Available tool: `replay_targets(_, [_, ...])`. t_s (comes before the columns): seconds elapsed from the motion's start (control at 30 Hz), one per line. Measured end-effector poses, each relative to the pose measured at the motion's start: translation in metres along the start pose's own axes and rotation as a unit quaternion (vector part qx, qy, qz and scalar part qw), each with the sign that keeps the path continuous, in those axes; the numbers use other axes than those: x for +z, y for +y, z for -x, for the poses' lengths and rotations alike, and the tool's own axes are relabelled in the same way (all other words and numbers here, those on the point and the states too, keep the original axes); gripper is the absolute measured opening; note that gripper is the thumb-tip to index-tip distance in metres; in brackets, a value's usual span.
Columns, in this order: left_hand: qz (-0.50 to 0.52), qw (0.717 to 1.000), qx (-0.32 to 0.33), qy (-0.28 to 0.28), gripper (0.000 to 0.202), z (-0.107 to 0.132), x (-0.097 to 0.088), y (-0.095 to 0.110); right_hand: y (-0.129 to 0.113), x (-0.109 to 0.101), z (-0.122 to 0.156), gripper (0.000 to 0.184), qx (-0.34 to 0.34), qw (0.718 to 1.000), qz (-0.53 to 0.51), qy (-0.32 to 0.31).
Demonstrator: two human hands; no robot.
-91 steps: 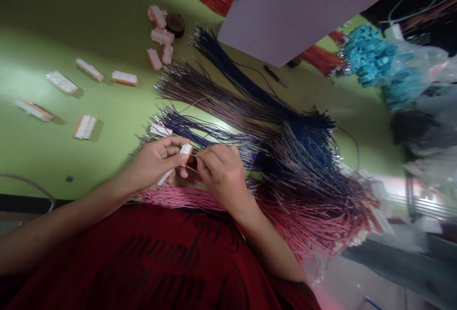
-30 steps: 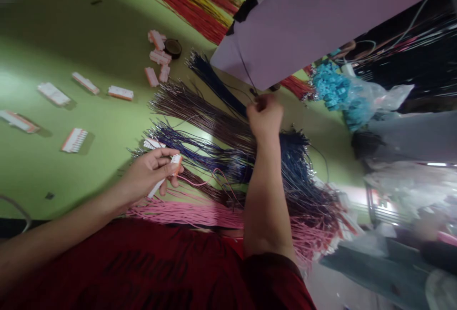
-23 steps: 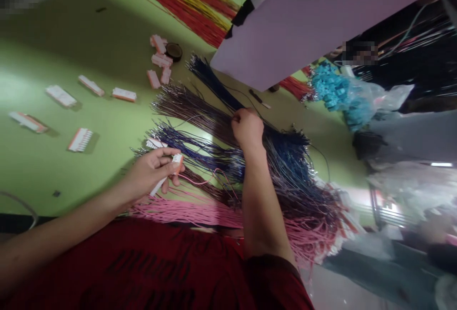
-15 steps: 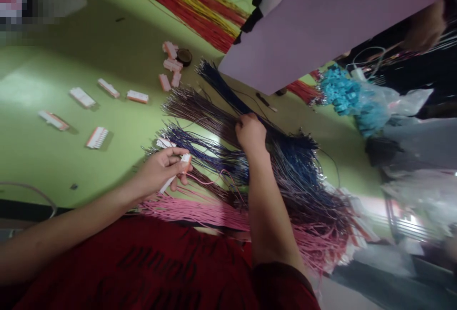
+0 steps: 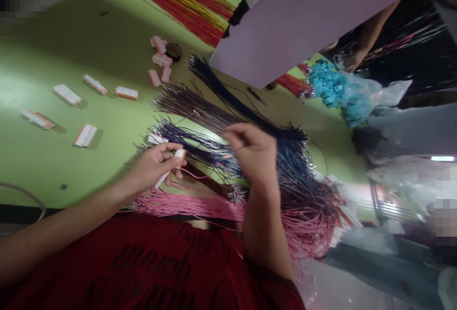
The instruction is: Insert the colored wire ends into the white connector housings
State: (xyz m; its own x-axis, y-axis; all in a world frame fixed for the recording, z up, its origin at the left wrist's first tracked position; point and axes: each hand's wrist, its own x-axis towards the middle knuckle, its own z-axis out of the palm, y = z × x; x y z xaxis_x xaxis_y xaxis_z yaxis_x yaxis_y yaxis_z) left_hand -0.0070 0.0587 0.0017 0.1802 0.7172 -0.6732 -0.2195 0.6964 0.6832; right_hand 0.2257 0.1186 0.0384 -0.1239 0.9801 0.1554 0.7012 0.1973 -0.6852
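My left hand [image 5: 153, 165] is closed round a small white and orange connector housing [image 5: 174, 158] with a pink wire trailing from it. My right hand [image 5: 252, 150] hovers above the bundles with its fingers pinched, blurred by motion; a thin dark wire seems to be held in them. Under both hands lie fanned bundles of cut wires: brown wires [image 5: 189, 105], purple wires [image 5: 193, 141], dark blue wires [image 5: 221, 91] and pink wires [image 5: 193, 207] nearest my red shirt.
Several white and orange connector housings [image 5: 85, 135] lie scattered on the green table [image 5: 107, 19]. Red and yellow wire bundles [image 5: 185, 0] run along the far side beside a pale lilac board [image 5: 307, 15]. Blue connectors in a plastic bag [image 5: 335, 91] sit right; another person's hand [image 5: 352, 57] reaches there.
My right hand left the connector, reached far out to the dark blue and brown bundles, then drew back towards me with its fingers pinched. My left hand kept hold of the connector.
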Motion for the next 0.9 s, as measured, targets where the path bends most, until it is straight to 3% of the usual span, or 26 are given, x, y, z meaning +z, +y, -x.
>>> replay_targets(0.07, [0.01, 1.0, 0.01, 0.005, 0.027, 0.001, 0.002, 0.0, -0.015, 0.023, 0.029, 0.014, -0.016, 0.99, -0.07, -0.123])
replay_targets(0.13, [0.017, 1.0, 0.012, 0.008, 0.027, 0.003, 0.004, 0.0, -0.019, 0.04, 0.049, 0.014, 0.014, 0.981, -0.108, -0.162])
replay_targets(0.23, [0.024, 0.999, -0.001, 0.024, 0.026, 0.005, 0.009, 0.002, -0.013, 0.051, 0.061, 0.015, 0.05, 0.985, -0.099, -0.132])
replay_targets(0.37, [0.042, 0.999, 0.0, 0.029, 0.026, 0.006, 0.011, 0.001, -0.006, 0.048, 0.061, 0.017, -0.022, 0.993, -0.058, -0.098])
replay_targets(0.53, [0.053, 0.999, 0.009, -0.008, 0.036, 0.001, 0.006, -0.009, -0.007, 0.045, 0.061, 0.02, -0.084, 0.993, 0.002, -0.083])
replay_targets(0.7, [0.039, 0.999, 0.014, -0.03, 0.057, -0.003, 0.001, -0.018, -0.011, 0.043, 0.061, 0.024, -0.086, 0.99, 0.04, -0.101])
replay_targets(0.9, [0.015, 0.999, 0.032, -0.036, 0.058, -0.006, 0.0, -0.022, -0.017, 0.04, 0.057, 0.024, -0.059, 0.987, 0.069, -0.135])
